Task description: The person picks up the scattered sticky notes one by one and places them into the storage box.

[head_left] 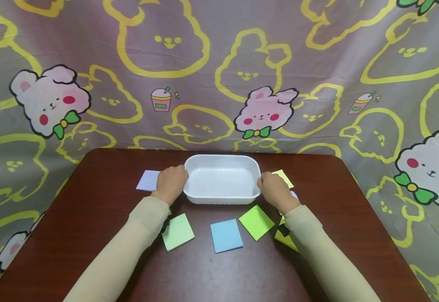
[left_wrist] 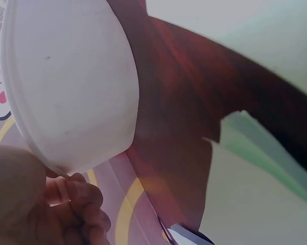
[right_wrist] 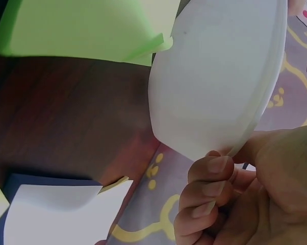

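Note:
A white plastic basin [head_left: 222, 200] with rounded corners is at the far middle of the table, its inside bare. My left hand [head_left: 172, 181] grips its left end by the rim, thumb on one side and curled fingers under the edge in the left wrist view. At the opposite end my right hand [head_left: 276, 188] pinches the rim the same way; its curled fingers [right_wrist: 209, 191] show in the right wrist view. Whether the basin's bottom touches the table is hard to tell.
Sticky-note pads lie around the basin: lilac [head_left: 148, 180], pale green [head_left: 179, 232], blue [head_left: 227, 235], lime [head_left: 256, 222], yellow [head_left: 288, 240] partly under the right forearm, and pale yellow [head_left: 284, 178]. A patterned curtain [head_left: 204, 92] hangs behind the brown table [head_left: 91, 209].

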A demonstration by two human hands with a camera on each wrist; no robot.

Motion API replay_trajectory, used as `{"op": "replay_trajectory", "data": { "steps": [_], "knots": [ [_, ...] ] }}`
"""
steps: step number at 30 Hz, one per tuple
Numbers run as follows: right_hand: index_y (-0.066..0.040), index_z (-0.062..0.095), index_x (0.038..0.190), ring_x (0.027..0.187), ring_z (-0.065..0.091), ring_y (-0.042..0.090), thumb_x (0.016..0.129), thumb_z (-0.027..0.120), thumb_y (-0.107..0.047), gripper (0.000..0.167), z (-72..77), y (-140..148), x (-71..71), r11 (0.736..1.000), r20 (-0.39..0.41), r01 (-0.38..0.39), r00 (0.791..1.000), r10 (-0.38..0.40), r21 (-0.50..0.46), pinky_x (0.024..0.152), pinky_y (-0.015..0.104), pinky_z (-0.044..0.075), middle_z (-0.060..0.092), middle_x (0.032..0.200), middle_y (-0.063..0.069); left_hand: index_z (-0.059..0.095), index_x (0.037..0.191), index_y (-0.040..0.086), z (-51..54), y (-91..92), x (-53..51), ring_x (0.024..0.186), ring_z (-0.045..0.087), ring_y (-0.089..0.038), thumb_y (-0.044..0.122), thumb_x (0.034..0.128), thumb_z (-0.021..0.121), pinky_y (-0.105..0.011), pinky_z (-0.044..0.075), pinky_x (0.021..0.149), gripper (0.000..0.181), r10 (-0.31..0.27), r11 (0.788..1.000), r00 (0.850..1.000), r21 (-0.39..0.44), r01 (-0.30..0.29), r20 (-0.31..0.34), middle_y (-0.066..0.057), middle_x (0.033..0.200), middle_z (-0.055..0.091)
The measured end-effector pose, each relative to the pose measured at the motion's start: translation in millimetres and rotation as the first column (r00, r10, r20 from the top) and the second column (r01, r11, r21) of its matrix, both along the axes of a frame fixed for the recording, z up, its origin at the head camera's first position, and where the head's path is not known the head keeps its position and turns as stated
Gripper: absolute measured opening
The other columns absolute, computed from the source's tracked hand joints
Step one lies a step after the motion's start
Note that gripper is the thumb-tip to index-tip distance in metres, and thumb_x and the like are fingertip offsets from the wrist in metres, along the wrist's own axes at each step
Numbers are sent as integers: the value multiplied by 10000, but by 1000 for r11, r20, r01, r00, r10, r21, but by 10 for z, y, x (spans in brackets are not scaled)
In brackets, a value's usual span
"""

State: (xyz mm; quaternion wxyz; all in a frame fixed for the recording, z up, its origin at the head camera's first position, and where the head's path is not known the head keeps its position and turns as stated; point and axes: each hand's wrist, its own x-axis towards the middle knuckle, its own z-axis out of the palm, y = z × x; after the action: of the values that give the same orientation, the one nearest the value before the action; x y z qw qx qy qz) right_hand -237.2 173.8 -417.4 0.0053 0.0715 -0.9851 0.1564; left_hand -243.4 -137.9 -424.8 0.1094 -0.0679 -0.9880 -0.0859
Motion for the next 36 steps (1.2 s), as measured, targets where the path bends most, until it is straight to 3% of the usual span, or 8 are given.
{"op": "replay_trajectory", "data": {
  "steps": [14,18,24,31,36],
  "knots": [
    [-35,621,752,580,506,244,1001,495,-161,306,-23,27,24,1000,-16,-7,1000,7,7,523,353,391,598,664,117,686,900,-42,-12,21,3,654,689,-373,107,1012,527,-473,538,513,245,-8,1000,1000,-28,9,14,-219,771,705],
    [-38,620,746,571,501,235,997,489,-160,308,-24,36,24,1000,-28,-14,999,15,10,515,341,379,586,651,105,685,899,-27,1,26,9,653,688,-352,83,997,544,-461,534,509,204,-23,995,1000,-96,25,20,-195,770,705],
    [-43,615,763,578,500,231,990,484,-179,295,-12,31,28,1000,-32,-8,999,8,2,517,338,374,567,654,93,693,857,-12,1,17,14,620,664,-317,88,983,573,-433,511,506,201,-45,978,999,-206,37,-31,-160,713,687],
    [-48,620,784,597,509,224,998,512,-232,302,21,21,46,1000,-12,-9,1000,8,-4,536,331,381,575,675,85,690,885,-43,9,7,15,665,679,-367,252,1016,584,-459,525,568,339,-19,990,997,-143,8,-74,-197,753,705],
    [-56,609,772,580,497,211,1013,538,-303,353,55,39,55,1000,13,3,1000,-3,-6,508,312,352,547,648,70,676,927,-44,35,-14,17,698,690,-388,285,1006,597,-482,536,605,348,-1,996,1000,-85,-2,-29,-220,800,713]
  ]
}}
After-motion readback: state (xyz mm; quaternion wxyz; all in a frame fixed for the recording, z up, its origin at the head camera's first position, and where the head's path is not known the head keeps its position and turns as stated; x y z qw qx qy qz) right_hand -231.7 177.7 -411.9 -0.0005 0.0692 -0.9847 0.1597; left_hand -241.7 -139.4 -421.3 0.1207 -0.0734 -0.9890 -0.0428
